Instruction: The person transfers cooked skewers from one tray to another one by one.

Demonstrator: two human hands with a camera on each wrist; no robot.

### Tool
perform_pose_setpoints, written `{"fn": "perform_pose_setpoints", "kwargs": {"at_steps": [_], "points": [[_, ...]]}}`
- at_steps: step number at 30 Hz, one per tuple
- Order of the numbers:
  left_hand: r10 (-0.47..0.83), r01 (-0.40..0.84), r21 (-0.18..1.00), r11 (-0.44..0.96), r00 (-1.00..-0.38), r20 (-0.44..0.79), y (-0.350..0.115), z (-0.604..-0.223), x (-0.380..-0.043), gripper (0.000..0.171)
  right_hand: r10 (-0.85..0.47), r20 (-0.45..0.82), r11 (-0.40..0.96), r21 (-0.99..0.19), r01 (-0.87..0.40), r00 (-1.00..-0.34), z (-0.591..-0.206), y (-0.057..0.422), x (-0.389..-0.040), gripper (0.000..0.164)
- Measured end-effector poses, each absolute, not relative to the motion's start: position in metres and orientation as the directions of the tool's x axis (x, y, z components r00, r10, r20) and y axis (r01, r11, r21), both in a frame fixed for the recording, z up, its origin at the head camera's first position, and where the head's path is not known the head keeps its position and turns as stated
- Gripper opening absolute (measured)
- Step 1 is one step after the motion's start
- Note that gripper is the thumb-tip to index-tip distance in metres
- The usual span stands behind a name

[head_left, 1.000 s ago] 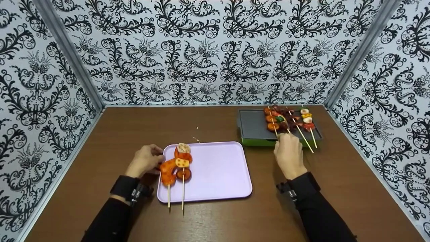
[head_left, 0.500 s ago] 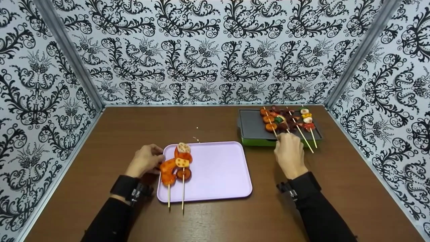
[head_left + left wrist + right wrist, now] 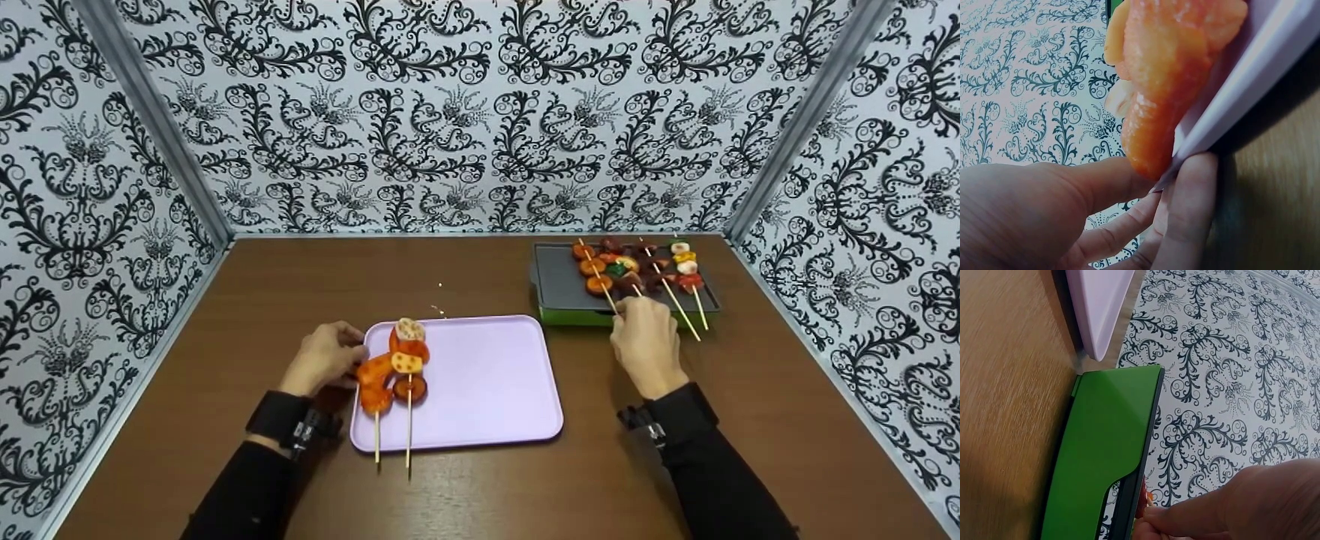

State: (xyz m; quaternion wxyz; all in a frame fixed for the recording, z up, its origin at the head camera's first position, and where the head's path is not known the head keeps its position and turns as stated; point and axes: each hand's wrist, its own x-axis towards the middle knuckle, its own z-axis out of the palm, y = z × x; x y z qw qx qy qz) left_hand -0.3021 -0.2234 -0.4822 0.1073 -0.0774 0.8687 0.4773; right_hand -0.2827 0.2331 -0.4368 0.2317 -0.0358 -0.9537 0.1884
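Observation:
My left hand (image 3: 324, 358) pinches the left rim of a lilac tray (image 3: 487, 375), thumb above and fingers beneath in the left wrist view. On the tray's left side lie an orange drumstick-shaped skewer (image 3: 375, 384) and a skewer of mixed pieces (image 3: 407, 364), sticks past the front rim. My right hand (image 3: 646, 345) is at the front edge of a green grill (image 3: 577, 318), fingertips pinched on a skewer stick. Two sticks run to it, from a skewer of round brown slices (image 3: 598, 285) and a mixed skewer with green and yellow pieces (image 3: 619, 268); I cannot tell whether both are held.
A dark meat skewer (image 3: 654, 274) and a skewer with white, yellow and red pieces (image 3: 685, 266) lie on the grill's right side, sticks jutting over its front edge. The grill stands at the back right of the brown table (image 3: 480, 495). Patterned walls (image 3: 465, 135) enclose the table.
The round-slice skewer has swung left across the grill plate, and the mixed skewer beside it has shifted slightly left. My left hand and the tray have stayed put.

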Motion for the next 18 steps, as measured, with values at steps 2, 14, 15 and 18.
{"fn": "perform_pose_setpoints", "kwargs": {"at_steps": [2,14,15,18], "points": [[-0.029,-0.235,0.812,0.534,-0.965,-0.261,-0.2238,-0.4819,-0.3020,0.033,0.161,0.413,0.924,-0.382,-0.010,-0.897,-0.4361,0.2326,-0.2822,0.015],[-0.023,-0.239,0.815,0.528,-0.963,-0.268,-0.2229,-0.4806,-0.3000,0.033,0.172,0.332,0.922,-0.385,0.034,-0.927,-0.4323,0.2320,-0.2779,0.017],[-0.025,-0.242,0.814,0.528,-0.962,-0.270,-0.2227,-0.4805,-0.2999,0.033,0.172,0.333,0.921,-0.388,0.032,-0.927,-0.4321,0.2325,-0.2779,0.016],[-0.031,-0.254,0.812,0.526,-0.960,-0.280,-0.2226,-0.4800,-0.2999,0.033,0.161,0.324,0.913,-0.408,0.015,-0.932,-0.4310,0.2339,-0.2777,0.017]]}}
